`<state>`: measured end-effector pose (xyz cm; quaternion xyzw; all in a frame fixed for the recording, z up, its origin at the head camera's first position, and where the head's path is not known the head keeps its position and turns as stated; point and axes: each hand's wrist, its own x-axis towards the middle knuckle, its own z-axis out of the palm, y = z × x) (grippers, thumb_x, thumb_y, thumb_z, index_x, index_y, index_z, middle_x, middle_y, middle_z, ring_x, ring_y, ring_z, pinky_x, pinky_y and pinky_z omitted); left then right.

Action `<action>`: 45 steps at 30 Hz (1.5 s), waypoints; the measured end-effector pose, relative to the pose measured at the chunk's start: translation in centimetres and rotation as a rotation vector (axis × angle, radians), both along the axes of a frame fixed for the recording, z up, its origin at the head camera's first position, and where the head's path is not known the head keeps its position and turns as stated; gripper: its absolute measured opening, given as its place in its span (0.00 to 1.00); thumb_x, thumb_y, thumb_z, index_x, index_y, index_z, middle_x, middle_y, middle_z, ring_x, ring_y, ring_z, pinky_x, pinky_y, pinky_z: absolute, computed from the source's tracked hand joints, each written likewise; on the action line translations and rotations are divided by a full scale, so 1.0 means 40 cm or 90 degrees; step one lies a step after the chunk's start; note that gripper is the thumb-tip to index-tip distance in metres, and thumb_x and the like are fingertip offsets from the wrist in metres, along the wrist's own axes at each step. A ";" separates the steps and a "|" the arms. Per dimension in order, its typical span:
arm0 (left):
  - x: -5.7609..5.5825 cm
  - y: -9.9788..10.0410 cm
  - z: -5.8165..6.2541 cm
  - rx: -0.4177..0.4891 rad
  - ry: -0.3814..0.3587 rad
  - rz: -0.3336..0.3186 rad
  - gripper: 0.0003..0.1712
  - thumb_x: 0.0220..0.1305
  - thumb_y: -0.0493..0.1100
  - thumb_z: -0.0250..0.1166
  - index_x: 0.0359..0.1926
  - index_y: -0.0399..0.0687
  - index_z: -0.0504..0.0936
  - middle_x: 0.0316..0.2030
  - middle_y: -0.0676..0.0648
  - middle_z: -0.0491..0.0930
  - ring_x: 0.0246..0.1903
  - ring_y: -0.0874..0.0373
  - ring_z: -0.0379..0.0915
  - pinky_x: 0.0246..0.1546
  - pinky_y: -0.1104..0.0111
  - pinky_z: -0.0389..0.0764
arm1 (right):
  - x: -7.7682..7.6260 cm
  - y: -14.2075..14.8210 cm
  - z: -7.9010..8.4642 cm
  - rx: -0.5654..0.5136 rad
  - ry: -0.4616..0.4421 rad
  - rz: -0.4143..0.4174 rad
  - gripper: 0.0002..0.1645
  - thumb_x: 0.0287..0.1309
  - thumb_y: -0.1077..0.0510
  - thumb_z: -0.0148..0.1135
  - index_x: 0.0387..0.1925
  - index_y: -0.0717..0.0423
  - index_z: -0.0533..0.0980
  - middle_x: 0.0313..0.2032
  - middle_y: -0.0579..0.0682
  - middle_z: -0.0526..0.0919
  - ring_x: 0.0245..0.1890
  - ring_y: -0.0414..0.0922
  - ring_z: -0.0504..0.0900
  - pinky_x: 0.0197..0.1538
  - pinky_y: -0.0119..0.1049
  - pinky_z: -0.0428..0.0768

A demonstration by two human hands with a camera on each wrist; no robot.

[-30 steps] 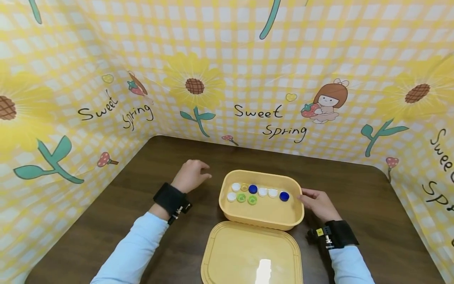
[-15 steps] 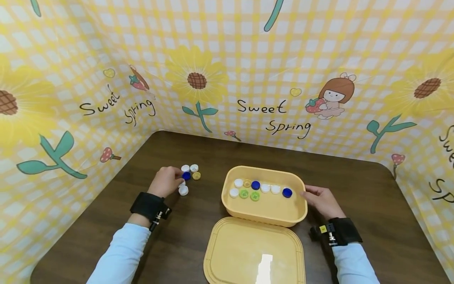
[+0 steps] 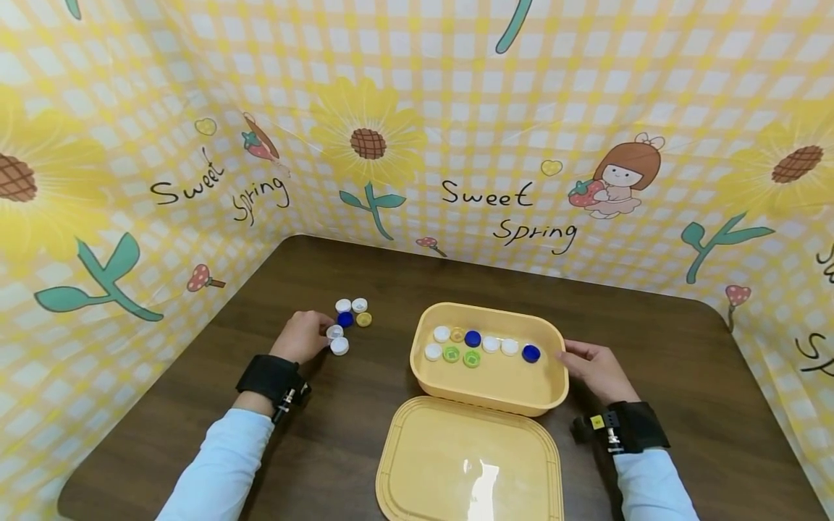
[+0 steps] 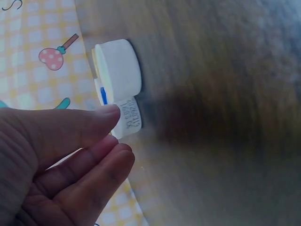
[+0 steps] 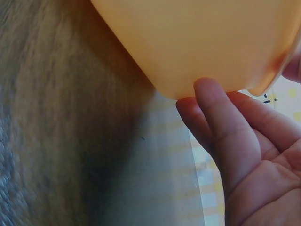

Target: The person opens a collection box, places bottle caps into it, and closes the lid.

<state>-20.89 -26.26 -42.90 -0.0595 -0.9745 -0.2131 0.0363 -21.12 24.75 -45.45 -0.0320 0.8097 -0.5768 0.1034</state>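
On the left of the table in the head view, my left hand (image 3: pixel 298 336) pinches at a whitish bottle cap (image 3: pixel 334 332) with thumb and fingertips. In the left wrist view, the thumb tip lies against this cap (image 4: pixel 130 118), which carries printed characters. A plain white cap (image 3: pixel 339 346) sits beside it; other white caps (image 3: pixel 343 306), a blue cap (image 3: pixel 345 319) and a yellow cap (image 3: pixel 364 319) are just behind. My right hand (image 3: pixel 598 373) holds the right end of a yellow plastic box (image 3: pixel 489 394), fingers on its wall in the right wrist view.
Two rows of caps lie in the box: white, yellow, blue and green ones, such as a green cap (image 3: pixel 472 358). A yellow lid (image 3: pixel 469 459) lies flat in front of the box. A checked, flower-printed cloth (image 3: pixel 391 253) stands around the dark wooden table (image 3: pixel 326 441).
My left hand has moved left from near the box to the loose caps, which its earlier position hid. The right hand stays at the box; the whole view has shifted slightly.
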 end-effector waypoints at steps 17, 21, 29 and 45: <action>-0.018 0.020 -0.022 0.015 -0.021 0.015 0.14 0.58 0.33 0.67 0.44 0.30 0.84 0.40 0.34 0.83 0.42 0.40 0.79 0.44 0.49 0.79 | 0.001 -0.001 -0.002 -0.020 -0.005 -0.003 0.31 0.67 0.56 0.59 0.62 0.76 0.67 0.52 0.68 0.79 0.41 0.39 0.83 0.43 0.31 0.82; -0.021 0.025 -0.023 0.013 -0.020 0.027 0.14 0.58 0.34 0.67 0.45 0.30 0.84 0.40 0.34 0.83 0.42 0.39 0.79 0.45 0.48 0.79 | 0.001 -0.001 -0.001 -0.018 -0.003 -0.004 0.31 0.68 0.56 0.58 0.61 0.76 0.67 0.51 0.68 0.79 0.40 0.39 0.83 0.43 0.31 0.82; -0.026 0.024 -0.028 0.011 -0.018 0.031 0.12 0.58 0.33 0.68 0.43 0.30 0.85 0.38 0.34 0.84 0.41 0.39 0.79 0.42 0.49 0.80 | 0.007 -0.005 0.007 -0.020 -0.002 -0.004 0.30 0.68 0.57 0.58 0.61 0.77 0.67 0.51 0.68 0.79 0.41 0.40 0.83 0.43 0.30 0.82; -0.006 0.009 0.023 0.005 0.013 0.014 0.10 0.59 0.35 0.66 0.39 0.30 0.86 0.36 0.35 0.84 0.38 0.39 0.80 0.39 0.49 0.80 | 0.000 0.000 -0.005 -0.017 0.000 -0.004 0.30 0.67 0.56 0.59 0.61 0.75 0.68 0.51 0.67 0.80 0.41 0.40 0.83 0.44 0.31 0.82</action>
